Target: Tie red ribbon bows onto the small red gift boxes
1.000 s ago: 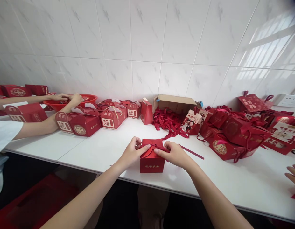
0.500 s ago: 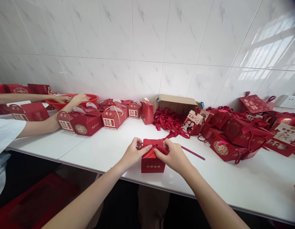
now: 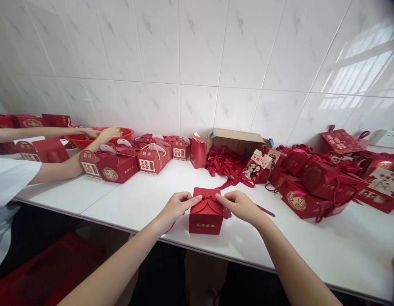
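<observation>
Right before me on the white table stands a small red gift box [image 3: 205,222] with gold characters on its front and curved flaps folded over the top. A dark red ribbon [image 3: 209,197] crosses the top of the box with a small knot in the middle. My left hand [image 3: 178,208] pinches the ribbon at the left of the knot, and a loose end hangs below that hand. On the other side my right hand [image 3: 239,207] pinches the ribbon too; a loose part of it shows below the fingers.
An open cardboard box [image 3: 236,135] spills red ribbons [image 3: 227,163] at the back. Piled gift boxes [image 3: 327,180] stand at right, more gift boxes [image 3: 122,163] at left. A co-worker's hands [image 3: 106,134] reach into a red basin [image 3: 126,132]. A ribbon strip [image 3: 266,210] lies on the table [image 3: 145,191].
My hands have drawn apart from the middle of the box top, pulling the ribbon outward into a tighter knot. More of the box's flaps now shows.
</observation>
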The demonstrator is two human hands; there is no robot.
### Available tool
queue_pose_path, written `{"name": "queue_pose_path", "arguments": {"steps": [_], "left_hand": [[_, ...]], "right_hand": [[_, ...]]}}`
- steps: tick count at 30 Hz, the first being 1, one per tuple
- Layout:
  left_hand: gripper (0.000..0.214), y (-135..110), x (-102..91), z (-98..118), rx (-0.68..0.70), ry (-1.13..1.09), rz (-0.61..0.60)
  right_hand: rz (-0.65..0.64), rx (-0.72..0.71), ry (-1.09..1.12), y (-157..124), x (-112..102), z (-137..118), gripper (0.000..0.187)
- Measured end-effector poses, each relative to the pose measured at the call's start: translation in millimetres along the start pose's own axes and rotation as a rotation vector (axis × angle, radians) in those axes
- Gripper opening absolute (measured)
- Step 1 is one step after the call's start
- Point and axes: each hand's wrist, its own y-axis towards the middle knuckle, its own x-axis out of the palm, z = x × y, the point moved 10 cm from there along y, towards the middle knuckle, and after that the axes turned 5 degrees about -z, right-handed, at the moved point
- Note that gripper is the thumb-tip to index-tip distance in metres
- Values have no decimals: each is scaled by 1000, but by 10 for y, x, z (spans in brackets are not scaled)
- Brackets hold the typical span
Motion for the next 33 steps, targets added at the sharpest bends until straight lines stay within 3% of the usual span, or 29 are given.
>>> {"name": "queue_pose_path", "arguments": {"steps": [4, 12, 19, 26, 30, 33], "left_hand": [[43, -2, -16, -16, -2, -62, -28], [46, -12, -165, 13, -13, 20, 68], [43, -40, -102, 29, 39, -13, 87], [37, -94, -47, 10, 21, -17, 97], [38, -100, -199, 8, 62, 131, 253], [37, -145, -292, 200, 186, 341, 393]], "right_hand": [[-12, 11, 172, 31, -29, 42, 42], [40, -52, 275, 6, -141, 99, 42], [-184, -1, 198, -100, -15, 98, 46], [-217, -74, 220, -179, -96, -101, 40], [-246, -117, 272, -190, -121, -151, 37], [-258, -141, 392, -173, -120, -145, 31]]}}
